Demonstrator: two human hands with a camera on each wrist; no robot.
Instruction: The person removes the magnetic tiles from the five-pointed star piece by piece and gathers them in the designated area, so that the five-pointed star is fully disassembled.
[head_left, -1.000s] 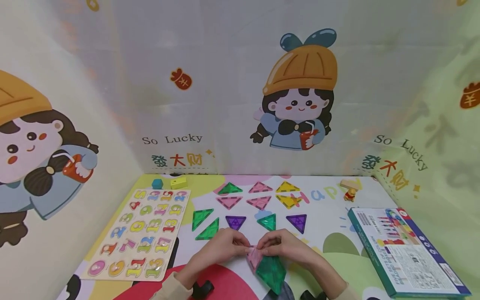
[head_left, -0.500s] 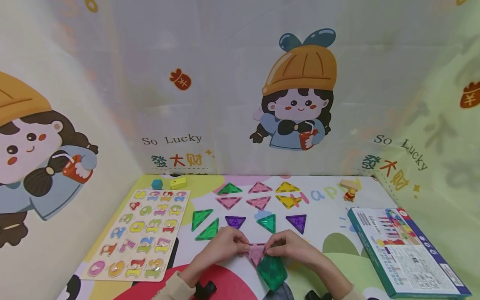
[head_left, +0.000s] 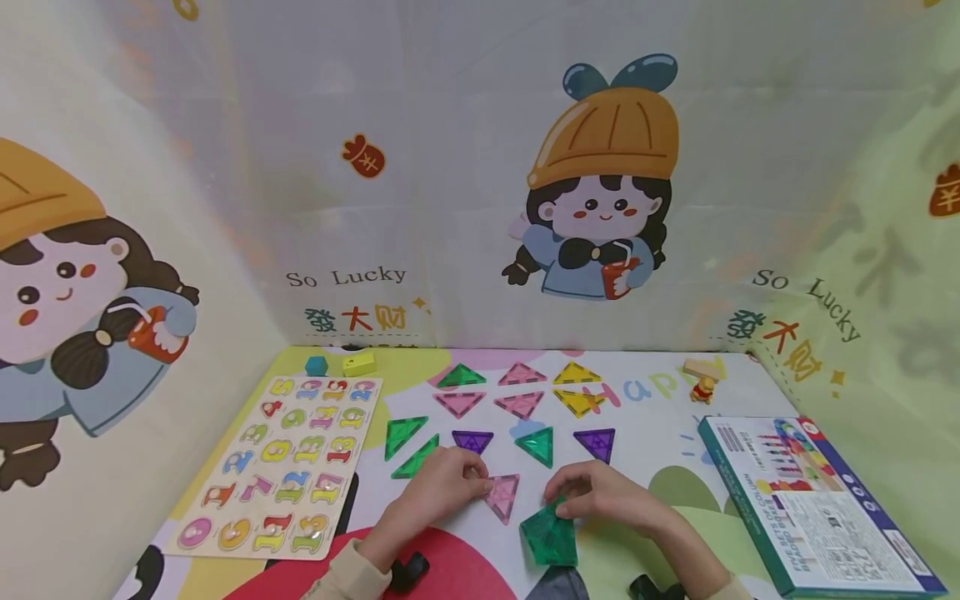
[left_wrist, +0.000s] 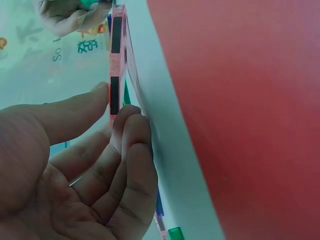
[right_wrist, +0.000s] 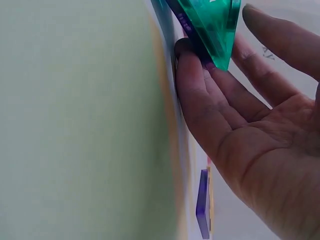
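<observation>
My left hand pinches a pink translucent triangle magnetic tile by its left corner. Seen edge-on in the left wrist view, that pink tile lies between thumb and fingers, black magnet strips along its edge. Right of it, my right hand holds a green magnetic-tile piece at its top. In the right wrist view the green piece has a dark purple side; the fingers lie behind it and the thumb is beside its edge. A gap separates the pink tile from the green piece.
Rows of triangle tiles lie behind the hands, including a yellow tile and a purple tile. A wooden number board is at left, a box at right. A bear figurine and small blocks stand farther back.
The pink tile and the green piece, touching before, are now apart. My right hand has moved right with the green piece, which has turned; the pink tile has tilted in my left hand.
</observation>
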